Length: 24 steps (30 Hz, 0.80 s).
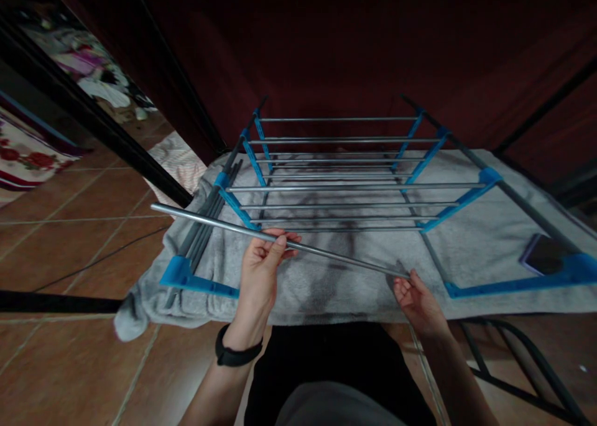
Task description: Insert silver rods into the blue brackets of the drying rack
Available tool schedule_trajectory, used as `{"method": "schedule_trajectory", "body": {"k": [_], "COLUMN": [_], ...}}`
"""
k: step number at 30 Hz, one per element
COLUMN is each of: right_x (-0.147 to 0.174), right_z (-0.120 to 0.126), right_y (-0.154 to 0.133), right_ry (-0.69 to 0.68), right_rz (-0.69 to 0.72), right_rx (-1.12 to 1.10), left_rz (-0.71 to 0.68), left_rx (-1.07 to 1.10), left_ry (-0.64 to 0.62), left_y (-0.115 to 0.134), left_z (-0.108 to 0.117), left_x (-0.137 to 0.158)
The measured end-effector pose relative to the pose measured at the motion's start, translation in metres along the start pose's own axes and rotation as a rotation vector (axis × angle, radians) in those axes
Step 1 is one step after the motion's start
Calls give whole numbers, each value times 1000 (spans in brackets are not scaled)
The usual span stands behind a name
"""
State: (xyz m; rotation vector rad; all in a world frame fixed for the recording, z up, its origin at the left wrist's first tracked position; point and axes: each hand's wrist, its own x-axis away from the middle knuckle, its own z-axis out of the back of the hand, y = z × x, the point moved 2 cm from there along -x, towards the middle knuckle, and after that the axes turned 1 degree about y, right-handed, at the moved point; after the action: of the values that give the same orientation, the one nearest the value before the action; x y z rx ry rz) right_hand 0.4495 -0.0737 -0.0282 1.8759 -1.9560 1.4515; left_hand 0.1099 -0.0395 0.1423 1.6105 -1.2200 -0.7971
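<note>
A thin grey metal rod (336,255) slants across in front of me, its left end higher in view than its right. My left hand (265,258) grips it near the middle between thumb and fingers. At the right end of the rod, the fingertips of my right hand (417,298) pinch it. Just beyond lies a rack frame of grey tubes with blue plastic brackets (200,283) on both sides. Several crossbars (354,188) span the farther brackets. The nearest left bracket and the nearest right bracket (522,286) have no bars between them.
Several loose rods (205,230) lie along the frame's left side. The frame rests on a grey blanket (308,295). A dark phone (543,254) lies at right inside the frame. A dark red panel (326,53) stands behind. Black metal bars (60,303) run at left.
</note>
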Motion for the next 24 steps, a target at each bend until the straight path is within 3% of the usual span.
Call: {"method": "schedule_trajectory", "body": {"k": [8, 16, 24], "right_x": [11, 26, 31], "right_z": [-16, -33, -42], "right_y": [-15, -1, -2], "right_ry": [-90, -158, -157], "right_rz": [58, 50, 103], "right_rx": [-116, -62, -101], "left_rz": [54, 77, 15], "left_rx": [73, 61, 53], "left_ry": [20, -3, 27], "left_y": [-8, -14, -3], "left_z": [0, -4, 1], "left_x": [1, 4, 1]}}
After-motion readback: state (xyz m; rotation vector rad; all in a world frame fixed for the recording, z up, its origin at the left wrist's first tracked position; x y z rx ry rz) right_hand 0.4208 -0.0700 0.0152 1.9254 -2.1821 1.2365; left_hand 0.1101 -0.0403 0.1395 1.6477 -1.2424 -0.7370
